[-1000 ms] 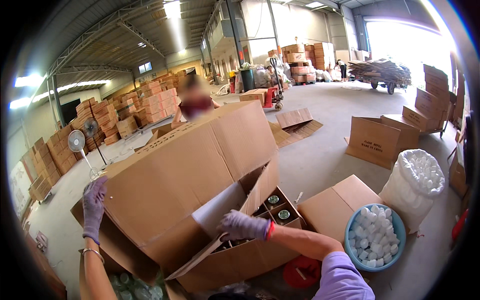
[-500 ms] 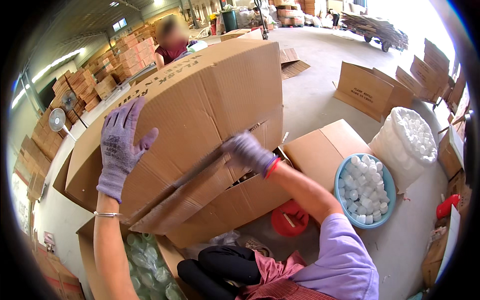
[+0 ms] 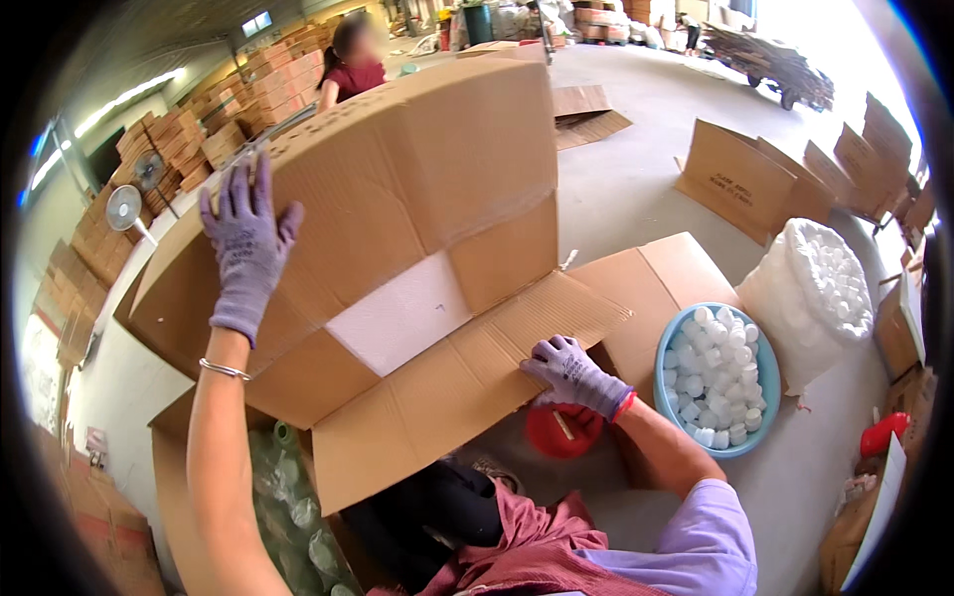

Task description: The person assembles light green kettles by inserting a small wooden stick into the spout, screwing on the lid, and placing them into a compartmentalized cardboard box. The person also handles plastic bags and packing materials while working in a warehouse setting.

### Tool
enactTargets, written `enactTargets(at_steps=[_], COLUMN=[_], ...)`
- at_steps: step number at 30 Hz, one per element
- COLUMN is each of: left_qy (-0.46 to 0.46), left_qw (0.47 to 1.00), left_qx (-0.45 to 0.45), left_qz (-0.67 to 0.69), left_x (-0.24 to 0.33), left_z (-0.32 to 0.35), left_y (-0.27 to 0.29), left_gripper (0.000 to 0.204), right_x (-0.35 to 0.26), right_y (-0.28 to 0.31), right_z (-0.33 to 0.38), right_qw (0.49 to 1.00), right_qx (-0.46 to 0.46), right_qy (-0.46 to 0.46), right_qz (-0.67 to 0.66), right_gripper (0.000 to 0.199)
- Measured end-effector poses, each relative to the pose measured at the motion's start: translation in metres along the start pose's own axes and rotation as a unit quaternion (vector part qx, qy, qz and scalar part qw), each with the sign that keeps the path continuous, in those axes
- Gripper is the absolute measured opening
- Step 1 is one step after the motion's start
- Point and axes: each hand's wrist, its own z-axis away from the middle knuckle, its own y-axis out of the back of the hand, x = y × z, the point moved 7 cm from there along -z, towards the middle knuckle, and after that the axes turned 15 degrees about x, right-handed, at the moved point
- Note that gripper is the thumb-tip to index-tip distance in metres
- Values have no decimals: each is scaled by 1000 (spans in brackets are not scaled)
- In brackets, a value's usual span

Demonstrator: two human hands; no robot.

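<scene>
A large brown cardboard box (image 3: 437,169) stands tilted in front of me. My left hand (image 3: 246,248), in a grey-purple glove, lies open with fingers spread against its upper left side. One long cardboard flap (image 3: 417,402) is folded out toward me, over my lap. At the flap's right end my right hand (image 3: 578,377), gloved alike, has its fingers closed over the edge. Behind the flap, a white sheet (image 3: 402,313) shows in the box's opening between brown inner flaps. What else the box holds is hidden.
An open carton with clear greenish bottles (image 3: 283,497) stands at my lower left. To the right are a blue basin (image 3: 664,397) of white caps, a white sack (image 3: 785,338) of caps and a closed-looking carton (image 3: 646,288). A red tub (image 3: 556,432) sits below. Across the box is another person (image 3: 356,81).
My right hand has moved down and right, bringing the flap outward toward me. The white sheet has come into view. My left hand stays on the box.
</scene>
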Motion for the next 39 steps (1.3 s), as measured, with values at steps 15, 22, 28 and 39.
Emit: enactTargets(at_steps=[15,22,28,39], left_qy=[263,229,80,197], left_qw=[915,904,928,924], left_qx=[-203,-197,-158,-90], left_qz=[228,303,329,316], left_x=[-203,-187,-93,-105], left_z=[107,93,50,78], left_y=[71,107,133,103], left_gripper=[33,61,81,58], right_x=[-39,2,23,-167], right_y=[-90,-29,-61,-52], right_z=[-183,-143,-137,-126], right_qw=[340,427,302,303], right_qx=[169,319,297,202], right_qy=[-378,-408,-350,-450], right_qz=[-844,-741,-835,-816], right_gripper=[20,18,58,23])
